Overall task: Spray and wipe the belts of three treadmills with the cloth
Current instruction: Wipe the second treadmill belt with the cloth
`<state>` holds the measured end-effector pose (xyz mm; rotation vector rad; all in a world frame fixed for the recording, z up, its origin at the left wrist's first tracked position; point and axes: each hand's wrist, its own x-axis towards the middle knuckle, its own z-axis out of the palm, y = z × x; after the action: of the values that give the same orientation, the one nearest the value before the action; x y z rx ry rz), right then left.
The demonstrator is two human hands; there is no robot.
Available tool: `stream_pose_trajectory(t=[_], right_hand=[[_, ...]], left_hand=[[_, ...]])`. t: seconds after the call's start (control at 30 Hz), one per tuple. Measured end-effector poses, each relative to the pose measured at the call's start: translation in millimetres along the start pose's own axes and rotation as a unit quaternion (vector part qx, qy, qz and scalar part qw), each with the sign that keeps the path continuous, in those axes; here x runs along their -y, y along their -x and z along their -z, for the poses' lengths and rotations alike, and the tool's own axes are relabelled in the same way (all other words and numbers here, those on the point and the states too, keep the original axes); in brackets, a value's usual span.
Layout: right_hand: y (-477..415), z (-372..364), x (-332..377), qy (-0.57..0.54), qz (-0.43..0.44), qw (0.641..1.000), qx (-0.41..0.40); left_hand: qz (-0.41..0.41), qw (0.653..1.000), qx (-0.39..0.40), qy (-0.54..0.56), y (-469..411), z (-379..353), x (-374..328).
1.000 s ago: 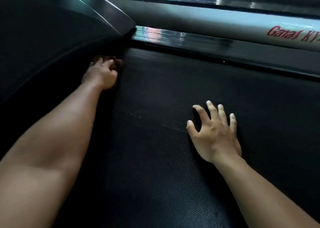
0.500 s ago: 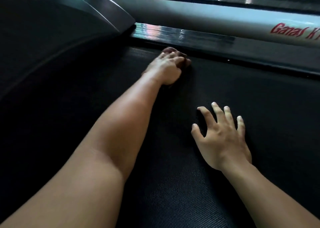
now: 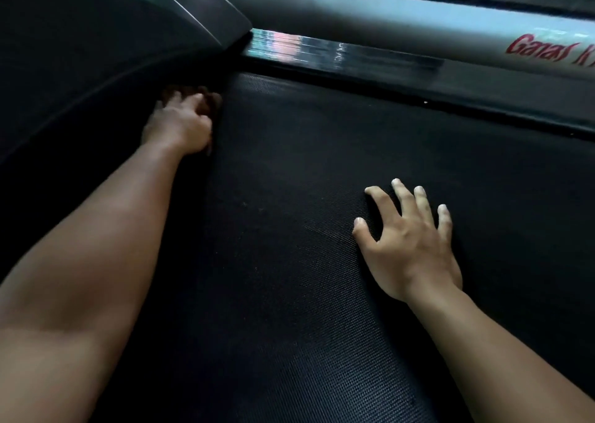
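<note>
A black textured treadmill belt (image 3: 306, 181) fills most of the view. My left hand (image 3: 178, 123) lies at the belt's far left end, just under the dark motor cover (image 3: 112, 43), its fingers curled round a dark reddish cloth (image 3: 211, 99) that shows only as a small patch past the fingertips. My right hand (image 3: 409, 239) rests flat on the belt at the right, fingers spread and straight, holding nothing. No spray bottle is in view.
A shiny dark side rail (image 3: 354, 55) runs along the belt's far edge. Behind it lies a grey frame bar (image 3: 402, 27) with red lettering at the right. The motor cover overhangs the belt on the left.
My left hand, with the cloth, slid right along the belt's far edge and has come back left to the motor cover. My right hand has stayed planted on the belt.
</note>
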<state>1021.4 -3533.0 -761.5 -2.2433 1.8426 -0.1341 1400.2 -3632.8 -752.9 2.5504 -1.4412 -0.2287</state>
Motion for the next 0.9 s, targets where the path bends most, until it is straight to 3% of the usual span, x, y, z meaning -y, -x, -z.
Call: stream_pose_trajectory(t=[0.07,0.13,0.4,0.5,0.63,0.77,0.9], right_hand=[[-0.1,0.0,-0.1,-0.001,0.001,1.000,-0.001],[0.2,0.5,0.1,0.000,0.001,1.000,-0.002],[-1.3,0.7,-0.7,0.013,0.000,1.000,0.005],[-1.5,1.0,-1.5,0.012,0.003,1.000,0.003],[0.5,1.9,-3.8,-0.011,0.011,1.000,0.001],[1.7,4.4,-6.9,-0.030,0.018,0.999,0.005],[4.1,8.6,-10.8,-0.062,0.027,0.998,0.007]], left_hand=[[0.039,0.999,0.008,0.007,0.5,5.0,4.0],[0.027,1.000,0.008,0.010,9.8,2.7,-13.4],[-0.217,0.975,0.035,0.018,133.1,-32.0,-133.3],[-0.255,0.965,0.054,0.012,171.9,-36.5,-137.8],[-0.218,0.975,0.045,0.009,180.4,-25.9,-95.0],[-0.080,0.996,0.039,0.005,167.5,-5.2,-43.2],[-0.028,0.998,0.061,-0.008,166.5,-1.9,-45.7]])
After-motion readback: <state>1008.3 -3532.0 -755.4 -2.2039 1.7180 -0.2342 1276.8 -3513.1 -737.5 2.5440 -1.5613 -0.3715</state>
